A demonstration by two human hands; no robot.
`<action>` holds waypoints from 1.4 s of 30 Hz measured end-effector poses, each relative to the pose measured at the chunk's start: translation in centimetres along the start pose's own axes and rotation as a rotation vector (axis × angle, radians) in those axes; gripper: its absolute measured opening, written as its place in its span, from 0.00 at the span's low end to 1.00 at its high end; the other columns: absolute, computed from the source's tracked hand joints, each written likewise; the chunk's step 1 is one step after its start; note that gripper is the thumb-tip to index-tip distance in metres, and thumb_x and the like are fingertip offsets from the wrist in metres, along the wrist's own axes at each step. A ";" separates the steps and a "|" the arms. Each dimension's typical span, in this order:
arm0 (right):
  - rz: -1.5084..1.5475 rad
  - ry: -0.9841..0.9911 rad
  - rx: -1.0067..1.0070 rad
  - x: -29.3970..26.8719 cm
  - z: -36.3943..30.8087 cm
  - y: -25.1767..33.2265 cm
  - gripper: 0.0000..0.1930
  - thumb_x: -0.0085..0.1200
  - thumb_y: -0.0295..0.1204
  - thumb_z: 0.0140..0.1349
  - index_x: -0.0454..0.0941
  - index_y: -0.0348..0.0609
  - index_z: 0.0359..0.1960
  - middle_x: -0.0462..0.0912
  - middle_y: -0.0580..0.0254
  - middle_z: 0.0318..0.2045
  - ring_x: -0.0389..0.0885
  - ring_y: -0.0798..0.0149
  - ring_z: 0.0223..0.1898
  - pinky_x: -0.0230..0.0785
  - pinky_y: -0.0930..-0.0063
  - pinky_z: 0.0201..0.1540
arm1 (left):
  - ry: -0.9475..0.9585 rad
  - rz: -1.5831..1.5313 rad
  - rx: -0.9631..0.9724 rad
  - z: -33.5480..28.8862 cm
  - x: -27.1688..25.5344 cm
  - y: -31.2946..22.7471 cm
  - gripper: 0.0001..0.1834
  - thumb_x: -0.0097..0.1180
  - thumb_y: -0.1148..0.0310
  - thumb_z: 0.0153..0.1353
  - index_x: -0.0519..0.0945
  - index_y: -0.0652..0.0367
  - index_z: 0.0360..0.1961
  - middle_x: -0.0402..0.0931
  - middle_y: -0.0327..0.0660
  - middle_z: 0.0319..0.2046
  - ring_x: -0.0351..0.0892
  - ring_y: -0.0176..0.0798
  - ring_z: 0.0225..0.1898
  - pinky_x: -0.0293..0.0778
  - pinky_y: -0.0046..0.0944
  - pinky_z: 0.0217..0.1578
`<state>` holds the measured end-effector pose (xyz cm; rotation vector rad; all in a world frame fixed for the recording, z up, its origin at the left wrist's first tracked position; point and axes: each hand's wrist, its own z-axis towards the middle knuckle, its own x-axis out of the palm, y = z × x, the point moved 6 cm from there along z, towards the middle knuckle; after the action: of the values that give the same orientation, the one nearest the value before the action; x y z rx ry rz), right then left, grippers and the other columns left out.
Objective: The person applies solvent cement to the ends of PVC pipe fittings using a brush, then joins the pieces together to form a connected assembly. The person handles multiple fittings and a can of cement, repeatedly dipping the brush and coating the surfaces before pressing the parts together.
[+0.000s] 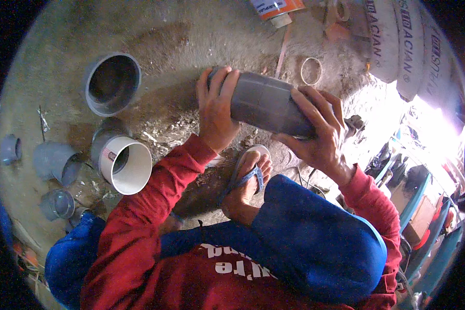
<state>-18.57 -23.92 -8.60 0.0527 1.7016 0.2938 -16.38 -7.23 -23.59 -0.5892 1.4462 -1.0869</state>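
Observation:
Both my hands hold a thick grey plastic pipe fitting (267,101) above the dirt floor, tilted with its right end lower. My left hand (218,111) grips the left end, fingers over the top. My right hand (321,129) clasps the right end, with the thumb underneath and the fingers on top. The palms hide both ends of the fitting. To the left of my hands lie a wide grey pipe piece (89,85) with its round mouth showing and a fitting with a white collar (106,161).
Smaller grey pipe fittings (54,160) lie scattered at the far left. A pale ring (304,77) rests beyond my right hand. An orange-and-white container (289,6) is at the top, and printed sacks (405,31) are stacked at upper right. My sandalled foot (240,191) is below the fitting.

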 end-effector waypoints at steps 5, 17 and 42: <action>0.022 -0.022 0.009 -0.6 -0.2 0.4 0.44 0.80 0.45 0.35 0.80 0.54 0.61 0.80 0.57 0.59 0.76 0.43 0.58 0.75 0.51 0.59 | -0.011 0.017 0.057 0.5 -0.3 -0.6 0.41 0.69 0.77 0.45 0.70 0.58 0.65 0.70 0.49 0.62 0.62 0.63 0.67 0.58 0.60 0.70; 0.187 0.049 -0.204 -2.1 0.0 -2.8 0.50 0.78 0.51 0.40 0.73 0.45 0.67 0.77 0.48 0.62 0.77 0.39 0.60 0.70 0.48 0.63 | 0.132 0.002 0.053 1.8 -1.0 -0.1 0.38 0.68 0.76 0.45 0.71 0.59 0.61 0.71 0.50 0.61 0.66 0.61 0.65 0.63 0.57 0.67; 0.418 0.029 -0.112 0.1 1.1 -4.5 0.31 0.76 0.43 0.41 0.86 0.51 0.51 0.82 0.47 0.51 0.82 0.43 0.49 0.79 0.47 0.48 | 0.240 -0.022 -0.070 2.2 -0.7 -0.6 0.40 0.74 0.66 0.49 0.71 0.56 0.65 0.68 0.49 0.67 0.61 0.64 0.72 0.58 0.64 0.71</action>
<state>-16.93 -28.08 -9.80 0.3253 1.6902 0.7029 -14.30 -7.54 -22.51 -0.5381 1.6947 -1.1582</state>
